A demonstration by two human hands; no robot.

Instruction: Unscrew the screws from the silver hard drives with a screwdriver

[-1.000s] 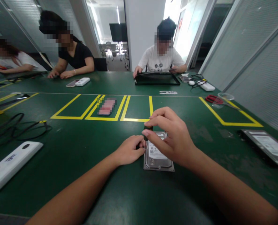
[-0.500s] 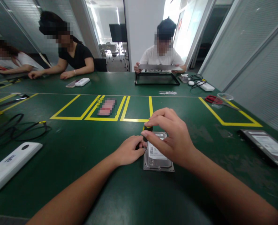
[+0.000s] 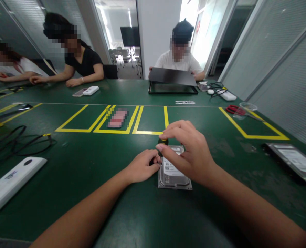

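A silver hard drive (image 3: 175,176) with a white label lies flat on the green table in front of me. My right hand (image 3: 187,148) pinches the short black-and-yellow handle of a screwdriver (image 3: 163,142) between thumb and fingers. The screwdriver stands upright over the drive's left edge, and its tip is hard to make out. Against that same edge, my left hand (image 3: 145,166) is closed, with thumb and curled fingertips gripping the drive's side near the shaft. Part of the label is hidden behind my right hand.
A second hard drive (image 3: 294,162) lies at the right. Red-handled scissors (image 3: 235,110) and a clear plastic lid (image 3: 248,106) are behind it. At left are a white power bank (image 3: 14,182) and black cables (image 3: 16,144). Across the table, a person holds a dark panel (image 3: 172,75) over a black frame (image 3: 173,92).
The screwdriver handle has turned slightly in my right fingers, while both hands stay in nearly the same place. Across the table, the person has tilted the panel so its dark face shows.
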